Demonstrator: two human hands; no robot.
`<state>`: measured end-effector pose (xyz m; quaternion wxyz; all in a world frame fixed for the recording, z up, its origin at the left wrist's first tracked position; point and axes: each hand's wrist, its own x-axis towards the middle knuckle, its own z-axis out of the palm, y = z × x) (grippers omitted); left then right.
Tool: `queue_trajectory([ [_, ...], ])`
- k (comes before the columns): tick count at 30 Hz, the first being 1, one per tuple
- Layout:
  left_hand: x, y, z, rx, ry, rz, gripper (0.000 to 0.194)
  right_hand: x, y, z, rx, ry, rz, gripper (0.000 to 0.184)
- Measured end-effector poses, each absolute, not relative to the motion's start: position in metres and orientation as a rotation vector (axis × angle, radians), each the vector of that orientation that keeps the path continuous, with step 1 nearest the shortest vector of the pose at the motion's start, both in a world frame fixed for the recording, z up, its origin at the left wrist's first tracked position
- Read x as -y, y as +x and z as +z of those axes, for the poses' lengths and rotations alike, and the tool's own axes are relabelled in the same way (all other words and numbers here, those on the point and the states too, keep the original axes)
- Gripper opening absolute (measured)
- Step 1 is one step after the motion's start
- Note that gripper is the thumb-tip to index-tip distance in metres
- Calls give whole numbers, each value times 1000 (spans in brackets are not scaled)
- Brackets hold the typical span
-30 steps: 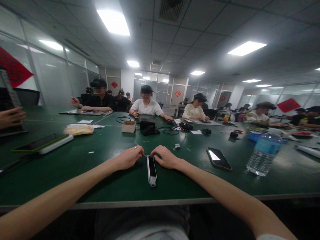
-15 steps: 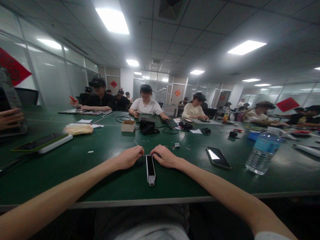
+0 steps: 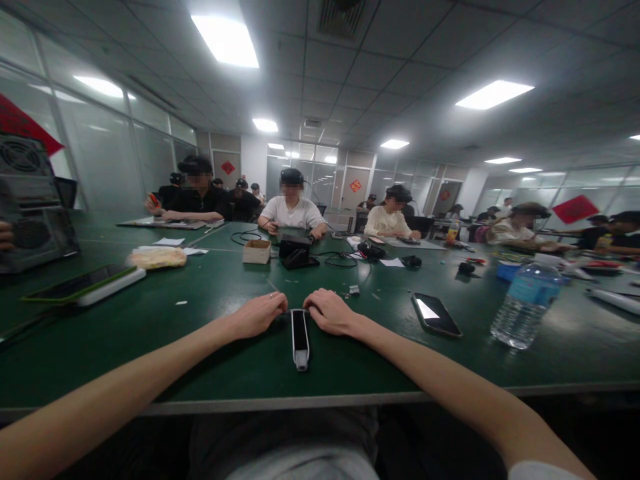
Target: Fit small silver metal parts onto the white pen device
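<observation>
A slim white pen-like device (image 3: 301, 340) with a long black face, resembling a scanning pen, lies on the green table and points towards me. My left hand (image 3: 260, 313) rests at its far end on the left, fingers curled and closed. On the other side, my right hand (image 3: 327, 312) is closed too, its fingertips close to the device's far right corner. A thin dark bit shows between the left fingertips and the device. What the fingers pinch is too small to make out.
Right of my hands lie a phone (image 3: 437, 315) and a water bottle (image 3: 527, 303). Beyond are a small cardboard box (image 3: 257, 253), a black stand (image 3: 295, 253) and cables. At left are a green-edged tablet (image 3: 80, 283) and a computer case (image 3: 37, 220). Several people sit around.
The device has shifted very slightly left; my hands stay nearly still. At far left the computer case has come into fuller view. The person opposite has drawn a hand in.
</observation>
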<state>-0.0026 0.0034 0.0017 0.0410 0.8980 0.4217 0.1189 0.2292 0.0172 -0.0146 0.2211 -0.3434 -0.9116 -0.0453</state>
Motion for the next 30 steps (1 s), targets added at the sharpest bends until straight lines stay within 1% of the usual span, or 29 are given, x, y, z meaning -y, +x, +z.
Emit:
queue_trajectory([
  [4, -2, -2, 3, -1297, 2753, 360, 18, -17, 229, -15, 2542, -1015, -160, 8],
  [18, -1, -2, 4, -1299, 2768, 407, 13, -18, 230, -14, 2569, -948, -130, 11],
  [30, -6, -5, -4, -1160, 2779, 589, 17, -19, 231, -15, 2562, -919, -105, 9],
])
